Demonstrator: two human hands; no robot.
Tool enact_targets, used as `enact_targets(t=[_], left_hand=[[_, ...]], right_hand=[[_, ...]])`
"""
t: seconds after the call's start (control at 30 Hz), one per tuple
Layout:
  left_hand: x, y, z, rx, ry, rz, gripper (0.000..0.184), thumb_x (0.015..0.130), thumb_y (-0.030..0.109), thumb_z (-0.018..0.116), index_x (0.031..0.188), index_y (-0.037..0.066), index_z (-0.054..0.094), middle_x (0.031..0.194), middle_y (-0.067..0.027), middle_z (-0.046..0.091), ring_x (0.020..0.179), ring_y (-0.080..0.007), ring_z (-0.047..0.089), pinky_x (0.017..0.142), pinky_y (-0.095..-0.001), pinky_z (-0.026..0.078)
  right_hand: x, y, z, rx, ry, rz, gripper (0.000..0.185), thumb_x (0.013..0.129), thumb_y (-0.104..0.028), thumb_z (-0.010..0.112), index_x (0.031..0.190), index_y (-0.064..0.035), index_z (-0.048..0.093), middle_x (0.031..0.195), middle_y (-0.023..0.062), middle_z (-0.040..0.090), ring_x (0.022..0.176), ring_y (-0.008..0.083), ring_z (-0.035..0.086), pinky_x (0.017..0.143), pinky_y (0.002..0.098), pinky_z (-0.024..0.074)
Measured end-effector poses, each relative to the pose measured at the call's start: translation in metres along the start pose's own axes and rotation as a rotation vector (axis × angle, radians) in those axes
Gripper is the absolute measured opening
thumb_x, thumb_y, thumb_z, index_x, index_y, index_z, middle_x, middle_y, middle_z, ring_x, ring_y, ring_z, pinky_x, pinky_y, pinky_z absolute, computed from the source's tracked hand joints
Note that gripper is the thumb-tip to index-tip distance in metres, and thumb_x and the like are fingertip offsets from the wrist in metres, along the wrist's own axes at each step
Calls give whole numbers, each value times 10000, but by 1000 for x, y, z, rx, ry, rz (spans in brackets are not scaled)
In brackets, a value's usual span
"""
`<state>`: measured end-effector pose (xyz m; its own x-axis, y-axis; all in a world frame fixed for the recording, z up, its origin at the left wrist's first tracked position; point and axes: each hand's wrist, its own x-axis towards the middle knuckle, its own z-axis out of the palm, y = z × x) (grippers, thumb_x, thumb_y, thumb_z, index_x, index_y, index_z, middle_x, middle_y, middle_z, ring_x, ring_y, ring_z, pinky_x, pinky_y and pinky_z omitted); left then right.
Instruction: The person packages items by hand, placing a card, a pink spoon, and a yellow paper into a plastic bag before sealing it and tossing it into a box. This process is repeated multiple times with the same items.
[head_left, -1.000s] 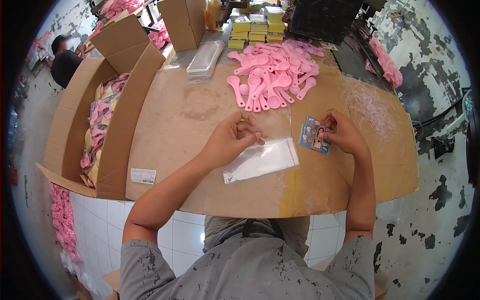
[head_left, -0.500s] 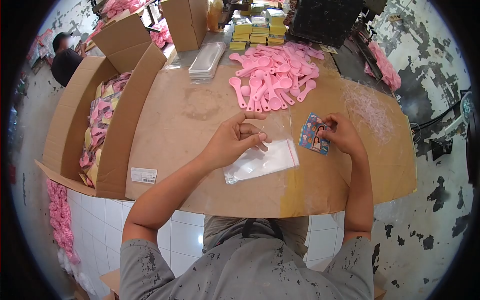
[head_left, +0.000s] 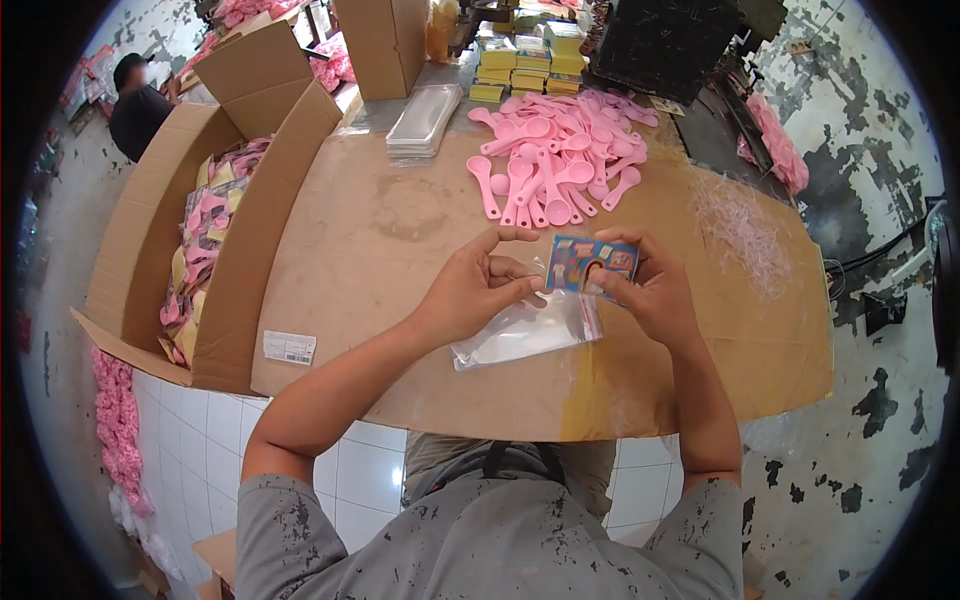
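My left hand (head_left: 487,283) pinches the edge of a clear plastic bag (head_left: 537,318) between thumb and fingers, its index finger stretched out above. Below it, more clear bags with a red-striped edge (head_left: 500,345) lie on the cardboard-covered table; where one bag ends and another begins is hard to tell. In my right hand (head_left: 655,290) is a blue printed card (head_left: 572,262), gripped by thumb and fingers. Its left end is close to the left fingertips, at the bag's upper edge. Just beyond both hands lies a heap of pink plastic measuring spoons (head_left: 560,165).
At left stands an open carton (head_left: 250,300) with packed pink spoons (head_left: 205,235). Stacked clear packets (head_left: 425,120) and card stacks (head_left: 530,65) are at the back. Plastic shreds (head_left: 745,235) lie right, a barcode label (head_left: 290,347) front left. A person (head_left: 140,115) is far left.
My right hand has lifted the blue card off the table and brought it left, up to the left hand's fingers. The left hand has stayed nearly in place.
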<state>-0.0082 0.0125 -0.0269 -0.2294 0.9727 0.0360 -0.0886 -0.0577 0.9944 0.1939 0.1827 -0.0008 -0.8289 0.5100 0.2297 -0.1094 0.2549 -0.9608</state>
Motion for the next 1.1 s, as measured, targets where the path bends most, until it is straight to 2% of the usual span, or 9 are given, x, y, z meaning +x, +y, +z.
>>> enact_targets(t=[0.1, 0.2, 0.33, 0.5, 0.6, 0.7, 0.8, 0.9, 1.1], left_hand=[[0, -1, 0, -8, -17, 11, 563, 989, 61, 706, 1472, 36, 418, 1047, -139, 775, 918, -138, 738, 787, -262, 570], [-3, -3, 1, 96, -92, 34, 607, 988, 63, 708, 1508, 45, 395, 1039, -130, 775, 922, -117, 723, 784, -259, 565], [-9, 13, 8, 307, -155, -13, 639, 992, 67, 706, 1537, 51, 371, 1034, -118, 771, 943, -101, 696, 798, -264, 554], [-3, -2, 5, 147, 23, 91, 635, 991, 103, 713, 1538, 83, 391, 1023, -116, 777, 904, -95, 693, 792, -266, 551], [-5, 3, 4, 141, 18, 70, 606, 1002, 79, 689, 1531, 68, 392, 1033, -119, 768, 903, -94, 690, 784, -264, 552], [-6, 6, 2, 219, -14, 31, 539, 1012, 54, 668, 1497, 41, 433, 1043, -113, 760, 908, -89, 688, 781, -255, 553], [-4, -1, -1, 141, -8, 25, 451, 1021, 59, 654, 1443, 24, 500, 1045, -94, 759, 900, -75, 685, 770, -242, 558], [-3, 1, -1, 32, -26, -26, 390, 1030, 83, 649, 1399, 10, 547, 1029, -69, 758, 894, -58, 669, 750, -243, 556], [-2, 5, -6, 49, -13, -66, 332, 1044, 111, 636, 1351, 1, 577, 1031, -42, 752, 859, -24, 656, 706, -214, 550]], right_hand=[[-2, -1, -7, -146, -119, 13, 420, 918, -26, 764, 1311, -11, 618, 1160, 62, 691, 1029, 108, 666, 898, 294, 558], [0, -7, -11, -337, -263, -63, 413, 923, -75, 769, 1309, -2, 641, 1071, 61, 701, 970, 93, 647, 811, 267, 534], [-4, -13, 7, -266, -197, 1, 450, 916, -84, 776, 1339, -30, 634, 1028, 46, 701, 916, 99, 640, 775, 267, 521], [1, 3, 0, -19, 25, 58, 374, 935, -92, 750, 1298, -57, 669, 1029, 43, 698, 919, 116, 645, 787, 271, 522], [-3, -9, 3, -290, -179, -44, 266, 986, -106, 667, 1236, -16, 692, 1069, 67, 692, 1045, 184, 658, 916, 351, 518], [10, -2, 3, -444, -355, -296, 183, 1004, -105, 632, 1129, -11, 726, 1080, 92, 696, 1025, 241, 670, 898, 373, 526], [45, 10, -30, -657, -161, -68, 211, 978, -63, 613, 1155, -11, 716, 1209, 120, 674, 1131, 303, 649, 981, 389, 499], [80, 54, -70, -1021, -8, -385, 264, 924, -37, 625, 1177, -25, 700, 1221, 131, 662, 1151, 317, 630, 986, 398, 492], [69, 63, -74, -1204, -102, -388, 334, 868, -12, 648, 1200, -39, 659, 1073, 139, 658, 1054, 353, 632, 927, 448, 503]])
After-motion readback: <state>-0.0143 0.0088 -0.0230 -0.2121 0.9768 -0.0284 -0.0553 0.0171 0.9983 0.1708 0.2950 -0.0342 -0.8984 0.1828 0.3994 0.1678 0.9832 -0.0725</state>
